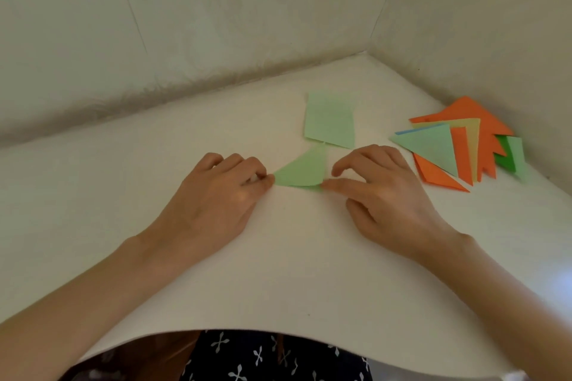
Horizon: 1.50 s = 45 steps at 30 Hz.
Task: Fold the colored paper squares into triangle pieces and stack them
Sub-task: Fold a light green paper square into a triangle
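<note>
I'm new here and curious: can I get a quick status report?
Left hand pinches green triangle at left tip; right hand presses right corner. Green square lies flat behind. Pile of folded pieces at right; nothing blocking.

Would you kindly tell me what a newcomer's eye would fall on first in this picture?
The bright fan of orange and green folded triangles by the wall at the right. Next, the light green triangle at centre, its left tip pinched by the left hand, its right corner pressed by the right hand, a green square just behind.
</note>
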### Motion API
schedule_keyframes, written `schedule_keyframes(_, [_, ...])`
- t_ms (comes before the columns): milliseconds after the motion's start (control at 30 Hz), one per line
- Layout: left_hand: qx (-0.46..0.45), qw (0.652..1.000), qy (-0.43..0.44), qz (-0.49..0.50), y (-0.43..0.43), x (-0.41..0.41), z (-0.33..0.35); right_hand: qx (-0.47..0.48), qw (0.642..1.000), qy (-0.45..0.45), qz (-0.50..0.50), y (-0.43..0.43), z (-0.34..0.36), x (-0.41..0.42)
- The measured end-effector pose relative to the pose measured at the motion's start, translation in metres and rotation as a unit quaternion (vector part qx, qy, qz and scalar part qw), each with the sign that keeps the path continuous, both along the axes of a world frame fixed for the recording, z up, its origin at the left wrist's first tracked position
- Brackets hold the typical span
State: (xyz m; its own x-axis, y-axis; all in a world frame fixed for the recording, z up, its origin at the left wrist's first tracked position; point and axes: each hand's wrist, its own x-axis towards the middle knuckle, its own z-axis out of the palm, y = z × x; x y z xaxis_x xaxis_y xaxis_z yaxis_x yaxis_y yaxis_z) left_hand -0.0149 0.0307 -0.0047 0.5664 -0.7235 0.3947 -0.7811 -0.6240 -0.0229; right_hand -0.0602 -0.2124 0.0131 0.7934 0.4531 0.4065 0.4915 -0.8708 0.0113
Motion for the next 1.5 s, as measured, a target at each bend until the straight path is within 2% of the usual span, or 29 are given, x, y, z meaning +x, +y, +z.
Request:
schedule_keyframes(133, [-0.006,1.0,0.015,-0.005,0.0,0.0,0.001,0.023,1.0,0.014,-0.005,0.028,-0.006,0.014])
schedule_keyframes(233, [-0.002,1.0,0.016,0.0,-0.001,0.001,0.0,0.159,0.983,-0.076,-0.051,0.022,0.009,0.011])
schedule_keyframes(300, [-0.003,1.0,0.015,-0.001,-0.001,0.003,0.0,0.207,0.968,-0.117,-0.075,0.018,0.021,0.009])
schedule_keyframes(367, [-0.001,1.0,0.016,-0.002,-0.002,0.003,0.0,0.158,0.983,-0.075,-0.053,0.024,0.02,0.012])
schedule_keyframes(433, [0.0,1.0,0.017,0.001,-0.002,0.002,0.001,0.049,0.998,0.015,-0.024,0.033,0.006,0.017])
schedule_keyframes(500, [-0.005,1.0,0.021,0.003,-0.003,0.001,0.001,-0.025,0.996,0.084,-0.029,0.037,-0.008,0.017])
schedule_keyframes(533, [-0.007,1.0,0.023,0.006,-0.004,0.001,0.002,-0.034,0.994,0.097,-0.034,0.036,-0.012,0.017])
schedule_keyframes(767, [-0.01,0.999,0.049,-0.012,-0.003,0.005,-0.002,-0.019,0.995,0.081,-0.056,0.029,-0.014,0.019])
schedule_keyframes(1100, [-0.025,0.997,0.074,0.012,-0.005,0.003,-0.003,-0.003,0.986,0.004,-0.168,0.009,-0.02,0.03])
schedule_keyframes(1233, [-0.083,0.988,0.128,0.023,-0.007,0.004,-0.001,0.055,0.989,0.001,-0.14,0.016,-0.018,0.039])
schedule_keyframes(1333, [-0.175,0.961,0.2,0.078,-0.018,0.007,0.008,0.075,0.992,0.038,-0.091,0.018,-0.021,0.044])
schedule_keyframes(1500, [-0.107,0.935,0.262,0.212,-0.041,0.017,0.012,0.069,0.994,0.029,-0.077,0.015,-0.028,0.043])
